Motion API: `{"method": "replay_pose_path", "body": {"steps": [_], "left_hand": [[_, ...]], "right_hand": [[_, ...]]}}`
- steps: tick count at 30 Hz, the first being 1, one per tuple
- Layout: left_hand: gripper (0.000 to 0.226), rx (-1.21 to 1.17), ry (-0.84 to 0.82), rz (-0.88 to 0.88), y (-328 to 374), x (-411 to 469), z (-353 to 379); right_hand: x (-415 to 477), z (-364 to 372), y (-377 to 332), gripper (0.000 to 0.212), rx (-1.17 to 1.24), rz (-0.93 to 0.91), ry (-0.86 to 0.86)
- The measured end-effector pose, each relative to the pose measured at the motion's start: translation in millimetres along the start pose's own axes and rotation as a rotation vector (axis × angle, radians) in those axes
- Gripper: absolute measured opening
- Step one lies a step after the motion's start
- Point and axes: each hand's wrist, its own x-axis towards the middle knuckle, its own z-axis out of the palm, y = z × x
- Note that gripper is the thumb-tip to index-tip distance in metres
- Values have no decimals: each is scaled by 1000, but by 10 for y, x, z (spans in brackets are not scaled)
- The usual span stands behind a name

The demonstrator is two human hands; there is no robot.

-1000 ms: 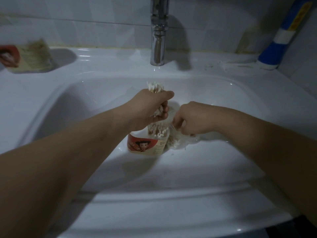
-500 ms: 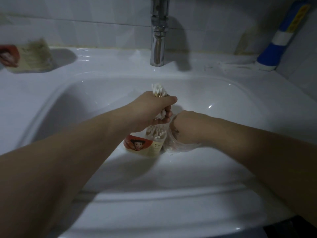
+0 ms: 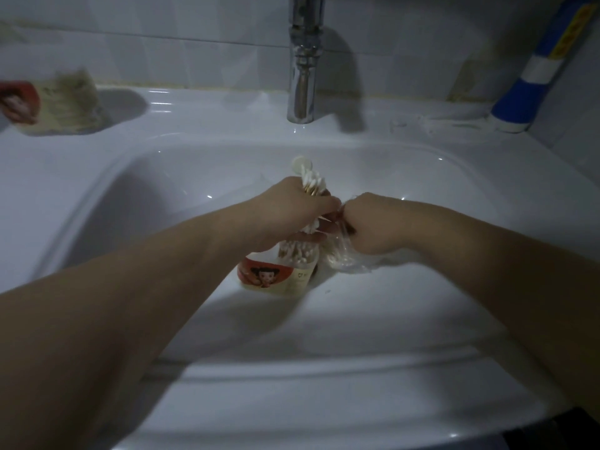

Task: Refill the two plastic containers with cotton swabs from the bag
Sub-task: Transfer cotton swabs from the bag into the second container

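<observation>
A round plastic container (image 3: 279,274) with a red cartoon label stands in the white sink basin (image 3: 373,319), partly filled with cotton swabs. Just above it my left hand (image 3: 292,216) is shut on a bundle of cotton swabs (image 3: 311,181), whose white tips stick up past my knuckles. My right hand (image 3: 373,222) touches the left one and grips the clear plastic bag (image 3: 344,259), which lies beside the container with swabs inside. A second container (image 3: 52,103), full of swabs, stands blurred on the sink ledge at the far left.
A chrome tap (image 3: 303,60) rises at the back middle of the sink. A blue and white tube (image 3: 532,82) leans in the back right corner, with crumpled clear film (image 3: 431,123) on the ledge beside it. Tiled wall behind.
My right hand has risen and moved left to meet the left hand, lifting the bag. The left hand with the swab bundle has stayed above the container.
</observation>
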Motion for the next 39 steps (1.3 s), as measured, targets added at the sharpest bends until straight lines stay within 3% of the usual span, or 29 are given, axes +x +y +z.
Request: {"method": "replay_pose_path", "body": {"steps": [8, 11, 19, 22, 31, 36, 39], "left_hand": [[21, 134, 118, 25, 5, 29, 13], [26, 172, 173, 19, 4, 51, -9], [8, 231, 227, -51, -7, 67, -9], [7, 221, 243, -80, 12, 65, -23], [7, 313, 211, -55, -10, 65, -21], [13, 113, 224, 85, 45, 52, 6], [4, -9, 156, 202, 88, 3, 26]], "right_hand": [[-59, -178, 79, 31, 290, 11, 198], [-62, -190, 64, 24, 344, -1, 248], [-151, -274, 216, 19, 488, -29, 172], [-168, -287, 217, 17, 702, -84, 181], [-143, -321, 235, 15, 1138, -57, 435], [-144, -324, 215, 16, 1223, -42, 456], [-141, -335, 207, 17, 1240, -51, 479]]}}
